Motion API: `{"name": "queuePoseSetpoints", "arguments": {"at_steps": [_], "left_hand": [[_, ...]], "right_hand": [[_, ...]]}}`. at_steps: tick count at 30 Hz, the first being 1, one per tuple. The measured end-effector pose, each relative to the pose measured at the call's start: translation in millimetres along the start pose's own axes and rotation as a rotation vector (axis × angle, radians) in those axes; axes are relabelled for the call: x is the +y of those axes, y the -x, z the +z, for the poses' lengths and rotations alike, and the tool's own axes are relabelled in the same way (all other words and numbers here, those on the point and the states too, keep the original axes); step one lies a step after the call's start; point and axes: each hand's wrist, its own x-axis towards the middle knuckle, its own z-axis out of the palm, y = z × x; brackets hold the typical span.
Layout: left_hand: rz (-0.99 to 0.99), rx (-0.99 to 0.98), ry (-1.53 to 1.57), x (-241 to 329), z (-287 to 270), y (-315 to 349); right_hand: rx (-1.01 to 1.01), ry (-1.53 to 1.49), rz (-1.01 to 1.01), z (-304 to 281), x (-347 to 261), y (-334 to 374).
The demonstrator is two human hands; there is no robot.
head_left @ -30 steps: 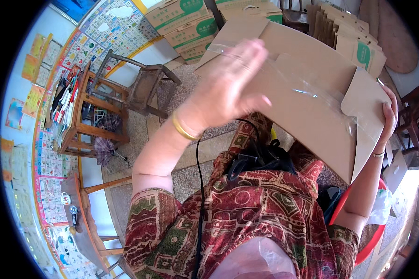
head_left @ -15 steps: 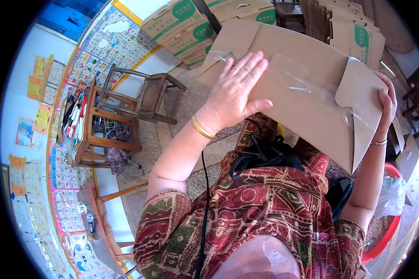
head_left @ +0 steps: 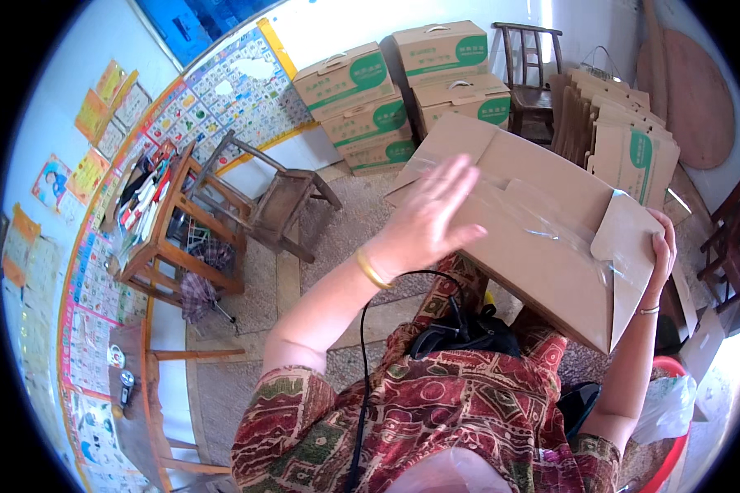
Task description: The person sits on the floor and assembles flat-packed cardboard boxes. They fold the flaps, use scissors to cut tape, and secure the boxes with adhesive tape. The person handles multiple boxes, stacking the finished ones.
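Observation:
A brown cardboard box rests over my lap, its taped side facing up. Clear packing tape runs along its middle seam and shines in places. My right hand grips the box's right end beside a folded flap, the fingers partly hidden behind the edge. Over the left part of the box is my left hand, fingers stretched out and slightly blurred. Whether its palm touches the cardboard I cannot tell. A gold bangle circles the left wrist.
Stacked green-and-brown cartons stand against the far wall. Flattened cardboard leans at the far right. On the left are a wooden chair and a cluttered wooden table. A red basin holding a plastic bag sits at my lower right.
The view has tilted up, showing more of the far cartons and chair. The box appears lower in the picture. My left hand is still flat-fingered over it, and the right keeps its grip.

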Motion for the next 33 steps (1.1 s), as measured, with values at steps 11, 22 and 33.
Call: {"name": "queuePoseSetpoints", "arguments": {"at_steps": [11, 22, 33], "left_hand": [[0.201, -0.185, -0.027, 37, 35, -31], [0.041, -0.114, -0.242, -7, 16, 5], [-0.201, -0.072, -0.187, -37, 15, 11]], "right_hand": [[0.054, 0.124, -0.096, -16, 12, -2], [0.048, 0.113, -0.039, -20, 20, -6], [0.042, 0.114, -0.040, -22, 23, -11]]}}
